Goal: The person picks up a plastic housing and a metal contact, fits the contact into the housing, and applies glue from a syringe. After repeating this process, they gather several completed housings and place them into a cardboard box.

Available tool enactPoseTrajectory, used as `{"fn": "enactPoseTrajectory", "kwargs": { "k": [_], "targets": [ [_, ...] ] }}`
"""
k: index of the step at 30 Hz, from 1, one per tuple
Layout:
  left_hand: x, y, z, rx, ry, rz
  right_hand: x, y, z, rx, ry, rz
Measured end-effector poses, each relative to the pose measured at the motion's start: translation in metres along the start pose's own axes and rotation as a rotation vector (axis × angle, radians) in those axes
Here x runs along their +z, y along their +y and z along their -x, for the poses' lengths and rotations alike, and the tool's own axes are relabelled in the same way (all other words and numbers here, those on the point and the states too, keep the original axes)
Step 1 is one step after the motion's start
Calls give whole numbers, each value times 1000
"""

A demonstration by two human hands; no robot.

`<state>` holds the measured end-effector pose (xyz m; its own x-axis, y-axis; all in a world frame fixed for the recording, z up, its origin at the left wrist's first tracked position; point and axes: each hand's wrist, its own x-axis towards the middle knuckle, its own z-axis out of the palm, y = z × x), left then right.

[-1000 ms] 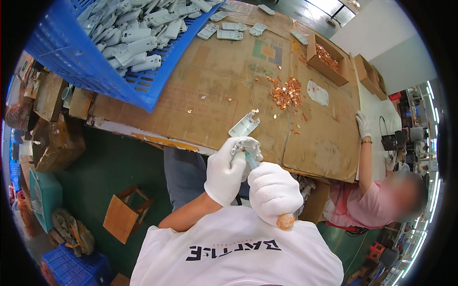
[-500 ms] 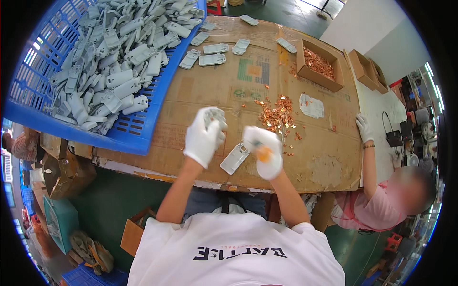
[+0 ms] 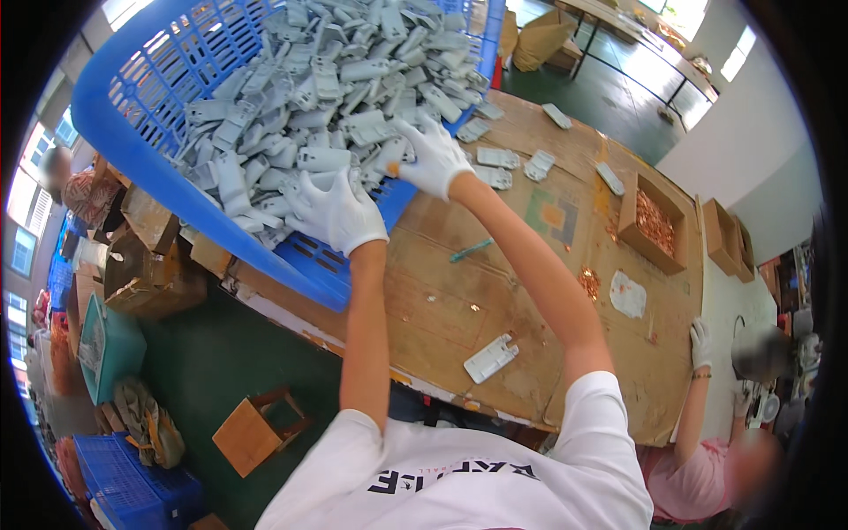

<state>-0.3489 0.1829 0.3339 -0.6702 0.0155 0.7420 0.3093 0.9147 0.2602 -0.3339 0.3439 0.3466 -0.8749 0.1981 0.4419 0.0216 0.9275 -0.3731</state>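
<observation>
Both my hands wear white gloves and reach into a big blue plastic crate (image 3: pixel 132 150) heaped with grey plastic parts (image 3: pixel 327 79). My left hand (image 3: pixel 338 210) lies spread on the pile near the crate's lower rim. My right hand (image 3: pixel 430 157) rests on the pile farther right, fingers curled among the parts; whether it grips one is unclear. One grey part (image 3: pixel 491 358) lies alone on the cardboard-covered table (image 3: pixel 459 291) near its front edge.
Several grey parts (image 3: pixel 499 159) lie loose on the table beyond the crate. A cardboard box of small copper pieces (image 3: pixel 652 221) stands at the right, with a copper heap (image 3: pixel 588 283) near it. Another person's gloved hand (image 3: pixel 700 343) rests on the table's right edge. A small wooden stool (image 3: pixel 256 428) stands below.
Both hands left the table's front, where they handled a grey part, and reached up-left into the blue crate. That part now lies on the table. My view has swung toward the crate.
</observation>
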Motion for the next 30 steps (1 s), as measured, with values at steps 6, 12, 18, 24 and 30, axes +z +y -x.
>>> {"fn": "enactPoseTrajectory", "kwargs": {
  "k": [6,12,18,24,30],
  "targets": [
    [34,-5,-7,-500,-177,22,91,1,-85,230,-142,-129],
    [61,-32,4,-342,60,241,80,-11,-79,264,-225,-233],
    [0,-7,13,-5,73,8,73,3,-66,164,-254,-114],
    [-17,20,97,-274,-718,861,35,15,-52,-1,-187,3],
    [15,46,100,-744,-1067,1277,-51,-4,83,318,-113,-144]
  ]
}}
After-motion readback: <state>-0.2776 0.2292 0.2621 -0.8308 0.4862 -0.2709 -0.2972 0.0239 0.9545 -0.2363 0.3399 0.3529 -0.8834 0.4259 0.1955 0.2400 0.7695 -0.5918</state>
